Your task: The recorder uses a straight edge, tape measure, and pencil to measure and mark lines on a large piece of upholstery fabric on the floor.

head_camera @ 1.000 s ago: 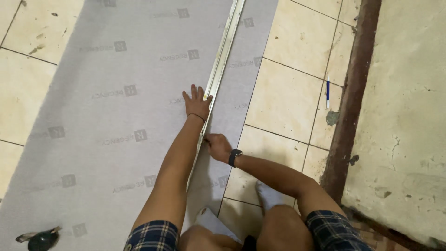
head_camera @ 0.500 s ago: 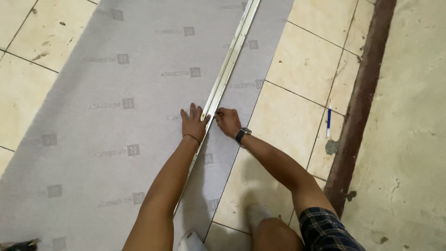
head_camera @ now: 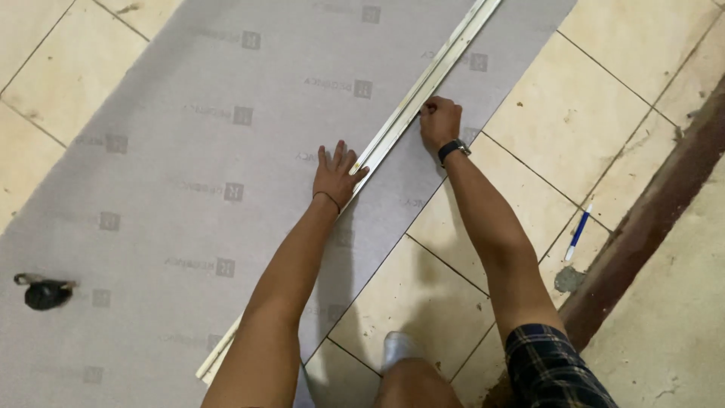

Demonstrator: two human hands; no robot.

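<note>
A long pale metal straightedge [head_camera: 408, 113] lies diagonally across a grey sheet [head_camera: 189, 151] spread on the tiled floor [head_camera: 574, 113]. The left hand [head_camera: 336, 175] presses flat on the sheet, fingers spread, thumb against the straightedge. The right hand [head_camera: 439, 121], fingers curled together, rests just right of the straightedge; whether it pinches anything cannot be told. A blue pen [head_camera: 578, 232] lies to the right, a black tool [head_camera: 45, 292] at the near left.

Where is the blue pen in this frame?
In the head view the blue pen lies on the tiled floor at the right, beside the dark strip, well right of the right hand and grey sheet.
</note>
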